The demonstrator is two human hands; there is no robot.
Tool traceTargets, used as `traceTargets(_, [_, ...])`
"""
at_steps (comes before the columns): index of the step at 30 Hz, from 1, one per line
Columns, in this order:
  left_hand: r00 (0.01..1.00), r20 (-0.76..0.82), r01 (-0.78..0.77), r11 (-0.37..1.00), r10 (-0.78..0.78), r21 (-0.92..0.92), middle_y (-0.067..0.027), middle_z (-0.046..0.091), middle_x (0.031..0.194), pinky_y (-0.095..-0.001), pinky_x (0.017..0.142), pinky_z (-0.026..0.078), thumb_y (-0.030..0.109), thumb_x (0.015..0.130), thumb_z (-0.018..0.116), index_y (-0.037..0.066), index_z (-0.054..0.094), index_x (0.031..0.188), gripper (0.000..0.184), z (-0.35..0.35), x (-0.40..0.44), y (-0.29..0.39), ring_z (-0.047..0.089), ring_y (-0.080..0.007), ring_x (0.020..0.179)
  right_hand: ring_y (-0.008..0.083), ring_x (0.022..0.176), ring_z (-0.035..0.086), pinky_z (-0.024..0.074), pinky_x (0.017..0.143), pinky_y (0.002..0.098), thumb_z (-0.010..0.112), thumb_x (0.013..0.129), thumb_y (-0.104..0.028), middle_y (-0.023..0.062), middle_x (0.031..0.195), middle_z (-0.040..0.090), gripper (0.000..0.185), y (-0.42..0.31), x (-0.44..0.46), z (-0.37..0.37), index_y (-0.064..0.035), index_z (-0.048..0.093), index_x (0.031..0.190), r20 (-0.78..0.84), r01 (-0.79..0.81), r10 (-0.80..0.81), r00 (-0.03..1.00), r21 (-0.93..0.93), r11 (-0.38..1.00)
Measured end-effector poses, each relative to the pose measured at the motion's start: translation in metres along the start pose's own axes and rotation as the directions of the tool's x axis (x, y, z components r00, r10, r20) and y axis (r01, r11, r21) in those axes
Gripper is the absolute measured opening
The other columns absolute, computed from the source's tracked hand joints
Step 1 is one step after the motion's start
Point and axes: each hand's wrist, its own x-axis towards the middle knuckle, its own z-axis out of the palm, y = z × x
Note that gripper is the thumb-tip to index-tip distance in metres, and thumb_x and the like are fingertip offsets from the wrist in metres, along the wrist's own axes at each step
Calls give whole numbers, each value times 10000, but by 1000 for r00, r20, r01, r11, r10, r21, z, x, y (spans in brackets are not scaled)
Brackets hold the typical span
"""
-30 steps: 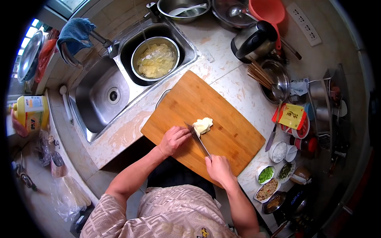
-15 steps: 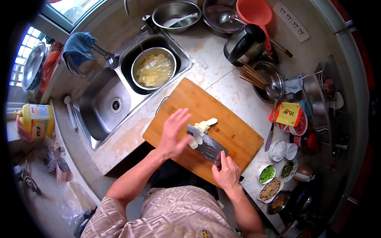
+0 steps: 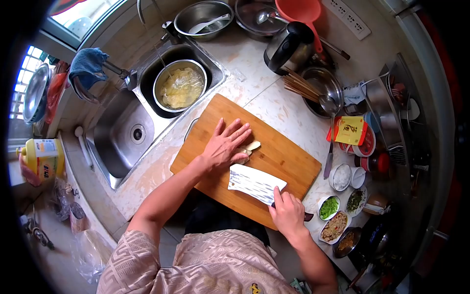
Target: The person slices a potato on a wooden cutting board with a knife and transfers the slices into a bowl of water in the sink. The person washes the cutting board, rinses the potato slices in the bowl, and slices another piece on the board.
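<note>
My left hand (image 3: pixel 227 143) lies spread over pale slices (image 3: pixel 251 146) on the wooden cutting board (image 3: pixel 284 157). Its fingers are apart and cover part of the slices. In my right hand (image 3: pixel 288 211) is the dark handle of a cleaver (image 3: pixel 255 184). The cleaver's blade lies nearly flat, its broad shiny side up, over the board just below the slices. In the sink, a metal bowl (image 3: pixel 201 93) holds water and more pale slices, with a thin stream running into it.
The sink's left basin (image 3: pixel 122 127) is at the left. A kettle (image 3: pixel 290 48) and a pot with chopsticks (image 3: pixel 335 88) stand behind the board. Small bowls of salt (image 3: pixel 340 177), chopped greens (image 3: pixel 329 208) and minced food (image 3: pixel 335 227) sit right of the board.
The cleaver has turned from upright to nearly flat and moved off the slices. My left hand first lifted from beside the blade, then came down spread over the slices. The view has shifted slightly.
</note>
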Motion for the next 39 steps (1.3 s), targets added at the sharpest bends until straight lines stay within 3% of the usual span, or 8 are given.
traceTargets(4, [998, -31, -57, 938, 49, -342, -109, 514, 1544, -553, 1261, 191, 359, 1074, 458, 71, 507, 1492, 510, 11, 11, -11, 395, -308, 1487, 318, 802, 661, 531, 709, 438, 739, 869, -165, 129, 862, 634, 378, 12, -24, -18, -1, 697, 1207, -24, -83, 89, 996, 188, 979])
traceTargets(8, [970, -11, -231, 906, 243, -356, -141, 608, 1425, -544, 1231, 286, 206, 1045, 519, 39, 587, 1399, 397, 14, 4, 5, 498, -319, 1399, 278, 672, 679, 535, 612, 411, 611, 1010, -182, 160, 828, 691, 217, 37, -35, 15, 11, 690, 1069, -156, -144, 218, 963, 385, 912])
traceTargets(12, [980, -185, -151, 895, 79, -420, -175, 616, 1406, -548, 1204, 325, 122, 1025, 538, 15, 599, 1371, 367, 8, -30, 16, 520, -346, 1382, 113, 529, 597, 483, 497, 301, 485, 1107, -254, 72, 696, 634, 334, 44, -17, 84, -17, 548, 880, 269, -419, 505, 820, 884, 209])
traceTargets(16, [795, -403, 265, 857, -454, -442, -196, 583, 1446, -560, 1207, 312, 117, 993, 580, 3, 596, 1364, 389, 30, -46, 36, 485, -365, 1420, 137, 505, 609, 502, 493, 307, 475, 1110, -286, 72, 690, 632, 330, 22, 11, 110, -7, 562, 957, 358, -499, 499, 790, 847, 182])
traceTargets(26, [770, -414, 350, 864, -485, -362, -193, 488, 1549, -542, 1231, 263, 246, 918, 714, 10, 535, 1458, 616, 33, -30, 67, 384, -369, 1492, 278, 575, 688, 532, 580, 423, 543, 1058, -361, 117, 630, 662, 410, -31, 61, 137, -10, 605, 854, 318, -433, 303, 898, 761, 484])
traceTargets(29, [736, -464, 325, 858, -493, -398, -189, 499, 1544, -564, 1229, 251, 209, 915, 717, 9, 578, 1424, 565, 45, -38, 55, 383, -390, 1493, 284, 602, 687, 522, 608, 439, 548, 1048, -342, 118, 645, 672, 389, -42, 67, 136, -11, 614, 854, 337, -428, 276, 900, 798, 424])
traceTargets(33, [704, -552, 252, 885, -446, -393, -197, 538, 1505, -576, 1222, 264, 165, 937, 692, 12, 615, 1385, 480, 1, -37, 7, 433, -394, 1460, 99, 452, 514, 421, 428, 286, 489, 1100, -261, 10, 610, 552, 306, -79, 120, 93, -53, 563, 889, 358, -382, 135, 924, 870, 312])
traceTargets(39, [610, -573, 238, 816, -547, -527, -217, 604, 1423, -452, 1194, 368, 122, 961, 653, -13, 672, 1286, 352, -83, -6, -147, 505, -383, 1401, 110, 483, 530, 457, 435, 295, 500, 1094, -293, 27, 681, 555, 322, -167, 268, 40, -40, 534, 897, 358, -374, 110, 927, 889, 263])
